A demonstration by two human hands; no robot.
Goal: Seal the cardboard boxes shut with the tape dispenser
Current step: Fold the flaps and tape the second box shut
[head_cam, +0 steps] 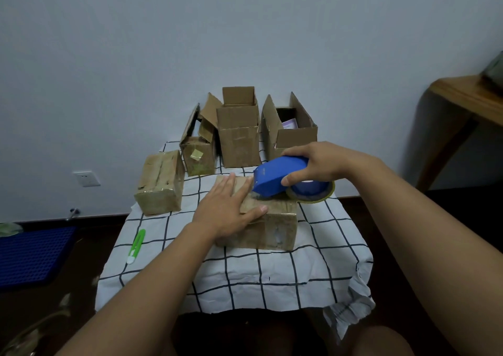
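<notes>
A closed cardboard box lies in the middle of the small table. My left hand rests flat on its top, fingers straight, pressing the flaps down. My right hand grips a blue tape dispenser whose front edge touches the box top, just right of my left fingertips. The tape roll hangs past the box's far right corner. A taped box sits at the left. Three boxes with raised flaps stand at the back: a left one, a middle one and a right one.
The table wears a white cloth with a black grid. A green and white cutter lies near its left edge. A blue mat is on the floor at the left. A wooden table stands at the right.
</notes>
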